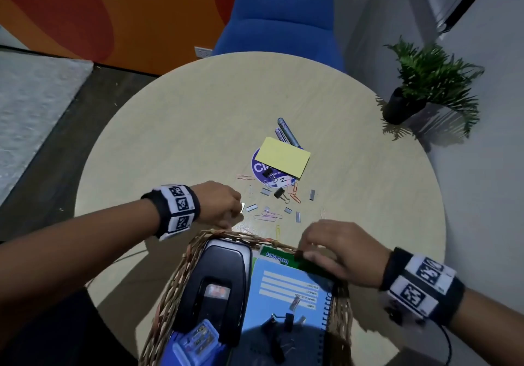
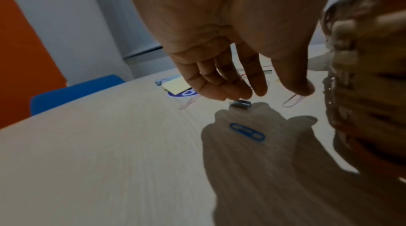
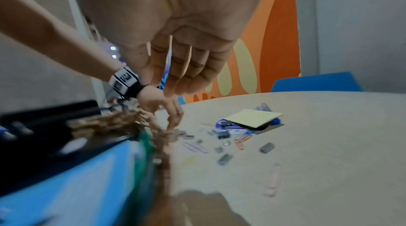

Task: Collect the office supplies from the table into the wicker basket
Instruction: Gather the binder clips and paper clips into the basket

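Note:
My left hand (image 1: 236,209) reaches down to the table just beyond the wicker basket (image 1: 195,252). Its fingertips (image 2: 239,95) hang on or just above a small strip of staples (image 2: 240,104), and the thumb stays apart from them. A blue paper clip (image 2: 247,132) lies in the hand's shadow. My right hand (image 1: 307,252) hovers over the basket's far rim with loosely bent fingers (image 3: 186,76) and holds nothing. In the basket lie a black hole punch (image 1: 218,286), a blue notebook (image 1: 289,289), binder clips and a blue staple box (image 1: 195,340).
Mid-table lie a yellow note pad (image 1: 282,158) on a round purple sticker (image 1: 259,167), two pens (image 1: 287,133), binder clips (image 1: 280,194), several paper clips and staple strips (image 1: 312,194). A blue chair (image 1: 280,19) stands behind the table, a potted plant (image 1: 419,93) at right.

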A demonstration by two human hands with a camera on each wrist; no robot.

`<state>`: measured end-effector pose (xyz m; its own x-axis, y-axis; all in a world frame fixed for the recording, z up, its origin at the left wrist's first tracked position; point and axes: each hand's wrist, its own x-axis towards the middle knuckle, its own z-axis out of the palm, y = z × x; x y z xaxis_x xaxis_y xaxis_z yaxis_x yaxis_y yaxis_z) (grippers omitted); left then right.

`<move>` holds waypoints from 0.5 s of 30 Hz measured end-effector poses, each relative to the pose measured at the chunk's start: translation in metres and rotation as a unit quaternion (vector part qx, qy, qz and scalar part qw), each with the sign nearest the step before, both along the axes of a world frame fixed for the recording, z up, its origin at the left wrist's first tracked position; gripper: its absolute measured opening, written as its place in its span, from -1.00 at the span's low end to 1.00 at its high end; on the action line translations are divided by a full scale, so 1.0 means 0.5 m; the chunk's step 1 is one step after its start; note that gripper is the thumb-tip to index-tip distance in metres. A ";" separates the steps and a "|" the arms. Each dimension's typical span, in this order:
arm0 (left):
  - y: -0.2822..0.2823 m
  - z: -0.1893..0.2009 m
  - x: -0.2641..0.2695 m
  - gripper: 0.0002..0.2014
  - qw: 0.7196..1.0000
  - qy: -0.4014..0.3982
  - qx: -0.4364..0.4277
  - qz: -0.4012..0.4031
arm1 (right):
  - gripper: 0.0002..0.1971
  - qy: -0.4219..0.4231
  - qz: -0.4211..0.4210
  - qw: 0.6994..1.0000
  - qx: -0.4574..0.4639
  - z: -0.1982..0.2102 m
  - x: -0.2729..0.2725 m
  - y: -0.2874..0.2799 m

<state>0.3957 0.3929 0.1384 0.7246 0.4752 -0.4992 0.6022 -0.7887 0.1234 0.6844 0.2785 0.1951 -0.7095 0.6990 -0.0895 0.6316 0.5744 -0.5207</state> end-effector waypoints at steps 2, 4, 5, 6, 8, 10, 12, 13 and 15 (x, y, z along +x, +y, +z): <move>0.008 -0.019 0.026 -0.76 1.000 0.002 -0.005 -0.030 | -0.75 -0.042 0.025 0.996 0.068 -0.025 0.002 0.053; 0.012 -0.027 0.047 -0.75 0.998 -0.002 -0.038 -0.053 | -0.76 -0.097 0.074 0.987 0.107 -0.075 -0.003 0.093; 0.011 -0.032 0.055 -0.74 0.997 -0.012 -0.052 -0.063 | -0.78 -0.117 0.095 0.983 0.107 -0.101 -0.008 0.105; 0.008 -0.037 0.063 -0.76 0.996 -0.020 -0.060 -0.067 | -0.76 -0.127 0.110 0.981 0.102 -0.123 -0.015 0.114; 0.001 -0.050 0.075 -0.83 0.994 -0.045 -0.072 -0.064 | -0.71 -0.134 0.128 0.979 0.089 -0.158 -0.031 0.125; -0.001 -0.058 0.079 -0.88 0.993 -0.053 -0.094 -0.056 | -0.72 -0.141 0.141 0.975 0.094 -0.179 -0.049 0.130; 0.003 -0.058 0.078 -0.91 0.992 -0.051 -0.103 -0.058 | -0.77 -0.134 0.141 0.976 0.099 -0.192 -0.060 0.136; 0.005 -0.058 0.077 -0.93 0.991 -0.050 -0.101 -0.065 | -0.80 -0.127 0.135 0.978 0.095 -0.197 -0.064 0.138; 0.005 -0.061 0.075 -0.96 0.992 -0.036 -0.094 -0.078 | -0.88 -0.114 0.124 0.982 0.084 -0.203 -0.068 0.141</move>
<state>0.4330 0.3956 0.1080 0.8189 0.2570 -0.5131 0.4584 -0.8309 0.3154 0.6502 0.3489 0.0937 -0.8351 0.5252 -0.1636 0.5499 0.7914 -0.2670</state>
